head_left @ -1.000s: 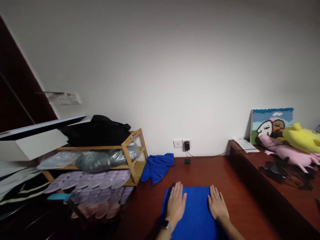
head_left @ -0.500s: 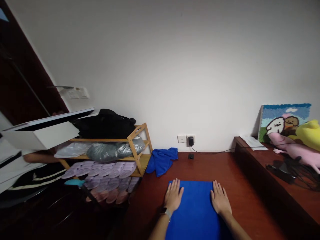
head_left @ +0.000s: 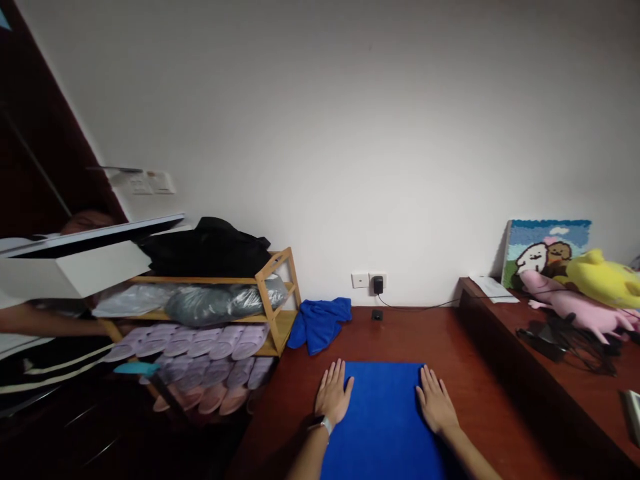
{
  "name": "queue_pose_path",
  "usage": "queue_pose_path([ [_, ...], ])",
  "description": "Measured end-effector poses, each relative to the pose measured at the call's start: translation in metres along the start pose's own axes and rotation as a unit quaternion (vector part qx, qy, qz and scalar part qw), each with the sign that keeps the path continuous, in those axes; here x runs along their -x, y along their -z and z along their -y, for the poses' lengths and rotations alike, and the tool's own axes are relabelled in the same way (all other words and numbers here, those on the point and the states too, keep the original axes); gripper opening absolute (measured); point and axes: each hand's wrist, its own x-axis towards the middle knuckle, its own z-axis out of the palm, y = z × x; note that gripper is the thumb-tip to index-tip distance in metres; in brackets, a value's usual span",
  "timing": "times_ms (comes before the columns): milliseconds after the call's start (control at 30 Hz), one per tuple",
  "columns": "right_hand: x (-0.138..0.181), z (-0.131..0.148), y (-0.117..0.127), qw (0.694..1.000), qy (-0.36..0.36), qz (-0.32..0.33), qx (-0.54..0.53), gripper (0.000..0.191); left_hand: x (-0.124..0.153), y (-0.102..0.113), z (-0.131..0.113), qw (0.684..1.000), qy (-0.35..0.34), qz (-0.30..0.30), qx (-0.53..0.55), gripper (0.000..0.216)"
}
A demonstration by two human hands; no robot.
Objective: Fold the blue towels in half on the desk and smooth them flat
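Observation:
A smooth blue cloth lies flat on the reddish-brown wooden table, its far edge straight. At the cloth's left edge my left hand rests palm down, fingers stretched out, with a watch on the wrist. My right hand lies flat along the right edge, its thumb over the cloth and its fingers slightly apart. Neither hand grips anything. A second blue cloth, crumpled, sits at the table's far left corner, apart from both hands. The near end of the flat cloth runs out of view.
A wooden rack with slippers and a black bag stands left. A person's arm shows beside a white box. On the raised right ledge lie plush toys and cables. A plugged-in adapter is behind.
The view has shifted a little to the right. My left hand lies slightly farther out from the cloth's middle; both hands stay flat at its sides. More of the other person shows at left.

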Motion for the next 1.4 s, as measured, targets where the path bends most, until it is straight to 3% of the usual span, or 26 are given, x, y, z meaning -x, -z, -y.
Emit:
queue_pose_path([
  [233, 0.013, 0.000, 0.000, 1.000, -0.003, -0.004, -0.012, 0.071, -0.002, -0.002, -0.002, 1.000, -0.002, 0.003, -0.012, 0.069],
  [433, 0.014, 0.002, 0.006, 1.000, -0.004, 0.000, -0.016, 0.071, -0.004, 0.014, -0.008, 0.999, -0.004, 0.014, -0.035, 0.068],
  [533, 0.013, 0.001, 0.005, 1.000, 0.000, 0.001, -0.021, 0.071, -0.002, 0.018, -0.045, 0.998, -0.047, -0.013, -0.029, 0.065],
  [600, 0.013, 0.000, 0.004, 1.000, 0.001, 0.002, -0.019, 0.070, 0.004, 0.013, -0.087, 0.993, -0.116, -0.031, 0.004, 0.062],
  [667, 0.013, -0.001, 0.003, 1.000, 0.004, 0.006, -0.011, 0.070, 0.014, 0.003, -0.134, 0.980, -0.190, -0.005, 0.050, 0.061],
  [733, 0.013, -0.003, 0.002, 1.000, 0.011, 0.010, -0.002, 0.069, 0.023, -0.009, -0.170, 0.977, -0.194, 0.027, 0.079, 0.063],
  [800, 0.013, -0.004, 0.001, 1.000, 0.020, 0.009, 0.005, 0.069, 0.031, -0.019, -0.183, 0.980, -0.173, 0.042, 0.088, 0.064],
  [900, 0.013, -0.005, -0.001, 1.000, 0.016, -0.001, 0.002, 0.070, 0.039, -0.021, -0.155, 0.987, -0.143, 0.041, 0.069, 0.064],
  [1067, 0.014, -0.004, -0.004, 1.000, 0.005, -0.012, 0.004, 0.071, 0.060, -0.002, -0.052, 0.999, -0.030, 0.033, 0.004, 0.070],
  [1133, 0.014, -0.003, -0.005, 1.000, 0.003, -0.008, 0.010, 0.071, 0.069, 0.002, -0.024, 1.000, 0.002, 0.021, -0.009, 0.072],
  [1233, 0.014, -0.002, -0.004, 1.000, 0.001, -0.006, 0.012, 0.071, 0.077, 0.001, -0.009, 1.000, 0.012, 0.005, -0.016, 0.072],
  [1400, 0.020, 0.003, 0.004, 1.000, -0.008, -0.029, 0.000, 0.068, 0.077, -0.003, -0.012, 1.000, 0.014, -0.004, -0.014, 0.073],
])
